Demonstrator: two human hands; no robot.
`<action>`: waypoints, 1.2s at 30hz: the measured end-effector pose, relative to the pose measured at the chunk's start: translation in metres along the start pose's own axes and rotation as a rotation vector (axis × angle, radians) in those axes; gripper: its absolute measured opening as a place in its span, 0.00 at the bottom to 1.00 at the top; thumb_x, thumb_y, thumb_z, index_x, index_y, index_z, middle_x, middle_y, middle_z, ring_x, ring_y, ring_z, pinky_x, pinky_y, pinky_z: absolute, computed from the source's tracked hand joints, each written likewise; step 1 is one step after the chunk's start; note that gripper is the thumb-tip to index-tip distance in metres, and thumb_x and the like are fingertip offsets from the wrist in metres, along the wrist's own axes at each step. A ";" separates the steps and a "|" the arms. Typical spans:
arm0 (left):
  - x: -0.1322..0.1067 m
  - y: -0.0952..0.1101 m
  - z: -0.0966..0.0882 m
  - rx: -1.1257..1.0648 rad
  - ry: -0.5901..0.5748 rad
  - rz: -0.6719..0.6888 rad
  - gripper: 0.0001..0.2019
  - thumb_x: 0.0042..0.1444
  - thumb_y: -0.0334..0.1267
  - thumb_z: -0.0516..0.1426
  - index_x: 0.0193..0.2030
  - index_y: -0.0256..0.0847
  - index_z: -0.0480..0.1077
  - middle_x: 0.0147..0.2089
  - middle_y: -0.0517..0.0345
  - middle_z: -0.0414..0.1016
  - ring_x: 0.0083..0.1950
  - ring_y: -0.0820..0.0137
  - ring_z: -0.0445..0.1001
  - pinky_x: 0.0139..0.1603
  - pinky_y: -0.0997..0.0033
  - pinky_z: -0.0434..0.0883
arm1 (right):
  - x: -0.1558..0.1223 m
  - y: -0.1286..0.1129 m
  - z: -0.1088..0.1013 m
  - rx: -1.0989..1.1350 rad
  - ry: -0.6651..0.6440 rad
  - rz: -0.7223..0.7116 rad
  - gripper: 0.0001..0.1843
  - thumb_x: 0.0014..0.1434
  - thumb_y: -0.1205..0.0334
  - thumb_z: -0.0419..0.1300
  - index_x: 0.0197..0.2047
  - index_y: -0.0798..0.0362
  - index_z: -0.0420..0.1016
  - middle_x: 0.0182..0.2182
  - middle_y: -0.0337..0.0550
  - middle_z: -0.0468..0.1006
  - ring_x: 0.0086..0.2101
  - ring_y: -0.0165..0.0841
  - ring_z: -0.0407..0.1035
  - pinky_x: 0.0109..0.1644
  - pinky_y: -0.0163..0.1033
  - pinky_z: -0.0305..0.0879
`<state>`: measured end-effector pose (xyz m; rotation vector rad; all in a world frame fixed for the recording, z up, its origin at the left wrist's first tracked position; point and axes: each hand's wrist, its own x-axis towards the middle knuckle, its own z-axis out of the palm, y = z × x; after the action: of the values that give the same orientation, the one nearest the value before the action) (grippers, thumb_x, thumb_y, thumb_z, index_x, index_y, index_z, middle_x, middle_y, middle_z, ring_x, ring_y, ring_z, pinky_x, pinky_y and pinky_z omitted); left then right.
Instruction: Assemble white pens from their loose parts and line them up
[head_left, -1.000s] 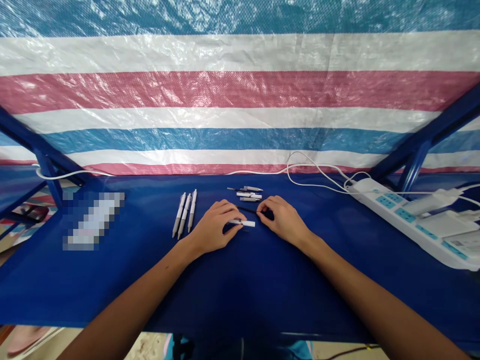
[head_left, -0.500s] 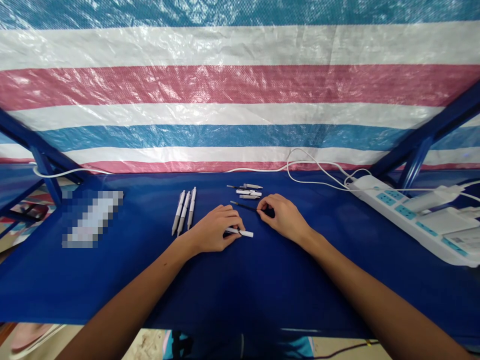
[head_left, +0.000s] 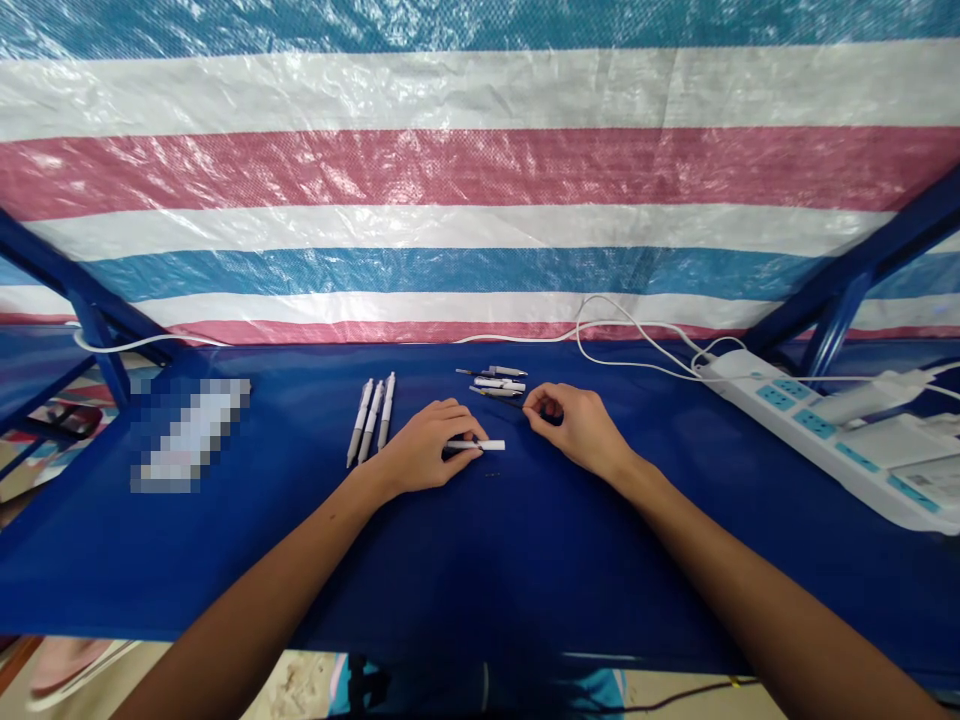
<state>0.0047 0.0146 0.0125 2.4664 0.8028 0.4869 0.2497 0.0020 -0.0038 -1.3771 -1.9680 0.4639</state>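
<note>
My left hand (head_left: 442, 447) is closed around a white pen barrel (head_left: 492, 445), whose end sticks out to the right past the fingertips. A tiny thin coil-like piece (head_left: 492, 474) lies on the table just below the barrel, too small to make out surely. My right hand (head_left: 568, 425) pinches the right end of a dark pen refill (head_left: 504, 400), which points left. Just behind the refill lie loose pen parts (head_left: 501, 384), among them white barrel pieces, grey grips (head_left: 510, 371) and another dark refill (head_left: 472, 372).
Three white pens with grey grips (head_left: 367, 425) lie to the left of my left hand. A blurred pale object (head_left: 191, 435) is on the far left of the blue table (head_left: 450, 580). At right stands a white power strip (head_left: 810, 430) with plugs and white cables (head_left: 637, 325).
My left hand has moved the barrel slightly away from me, and the tiny piece below it now shows. My right hand has shifted a little right and back with the refill.
</note>
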 end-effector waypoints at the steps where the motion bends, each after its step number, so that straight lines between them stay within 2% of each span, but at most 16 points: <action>1: 0.000 0.000 -0.001 -0.001 0.013 -0.002 0.06 0.63 0.35 0.56 0.42 0.43 0.75 0.40 0.56 0.78 0.44 0.64 0.74 0.61 0.59 0.65 | 0.000 0.000 -0.001 0.009 0.007 0.004 0.05 0.56 0.65 0.58 0.30 0.50 0.74 0.25 0.39 0.75 0.26 0.32 0.67 0.33 0.36 0.66; 6: -0.002 0.008 -0.003 -0.020 -0.004 0.054 0.05 0.63 0.35 0.56 0.41 0.42 0.74 0.40 0.55 0.78 0.44 0.64 0.74 0.58 0.61 0.66 | 0.001 -0.002 -0.003 0.030 -0.005 0.011 0.05 0.56 0.64 0.58 0.30 0.51 0.74 0.24 0.39 0.75 0.25 0.31 0.66 0.32 0.36 0.65; 9: -0.005 0.016 -0.001 0.034 -0.091 0.114 0.04 0.60 0.31 0.58 0.39 0.42 0.73 0.38 0.56 0.77 0.43 0.64 0.73 0.54 0.63 0.66 | 0.001 -0.003 -0.002 0.042 -0.005 0.007 0.05 0.56 0.64 0.58 0.30 0.51 0.74 0.25 0.39 0.75 0.25 0.31 0.66 0.32 0.36 0.66; 13: -0.008 0.023 0.002 0.113 -0.213 0.130 0.05 0.56 0.28 0.60 0.37 0.43 0.72 0.36 0.59 0.75 0.41 0.65 0.72 0.55 0.63 0.64 | 0.001 -0.004 -0.003 0.058 -0.016 0.007 0.05 0.56 0.64 0.58 0.31 0.51 0.74 0.25 0.39 0.76 0.24 0.31 0.66 0.32 0.35 0.66; 17: -0.007 0.022 0.000 0.134 -0.240 0.103 0.05 0.57 0.28 0.60 0.37 0.42 0.72 0.36 0.59 0.75 0.41 0.65 0.71 0.55 0.63 0.64 | 0.001 -0.005 -0.004 0.068 -0.027 0.012 0.05 0.56 0.64 0.58 0.30 0.51 0.74 0.25 0.39 0.76 0.24 0.30 0.65 0.32 0.35 0.65; 22: -0.003 0.010 -0.003 0.154 -0.185 0.056 0.04 0.61 0.30 0.57 0.40 0.42 0.71 0.40 0.57 0.76 0.43 0.65 0.73 0.54 0.63 0.66 | 0.001 -0.004 -0.004 0.074 -0.023 0.004 0.05 0.56 0.64 0.58 0.29 0.51 0.74 0.24 0.39 0.75 0.24 0.30 0.65 0.31 0.35 0.64; 29: -0.002 -0.005 0.002 0.165 -0.054 0.012 0.05 0.63 0.31 0.56 0.43 0.42 0.72 0.42 0.57 0.77 0.45 0.64 0.75 0.63 0.56 0.64 | 0.002 -0.001 -0.006 0.070 0.036 -0.009 0.05 0.56 0.63 0.58 0.29 0.51 0.74 0.23 0.39 0.75 0.23 0.30 0.65 0.31 0.34 0.64; 36: -0.001 -0.012 -0.002 0.166 0.129 -0.009 0.05 0.66 0.33 0.54 0.41 0.41 0.72 0.42 0.54 0.78 0.46 0.62 0.74 0.58 0.57 0.68 | 0.004 -0.005 -0.015 0.103 0.094 -0.003 0.06 0.56 0.61 0.58 0.30 0.51 0.74 0.24 0.40 0.76 0.23 0.30 0.66 0.31 0.35 0.66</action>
<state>-0.0021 0.0231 0.0075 2.6025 0.9392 0.6032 0.2555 0.0025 0.0111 -1.3083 -1.8448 0.4836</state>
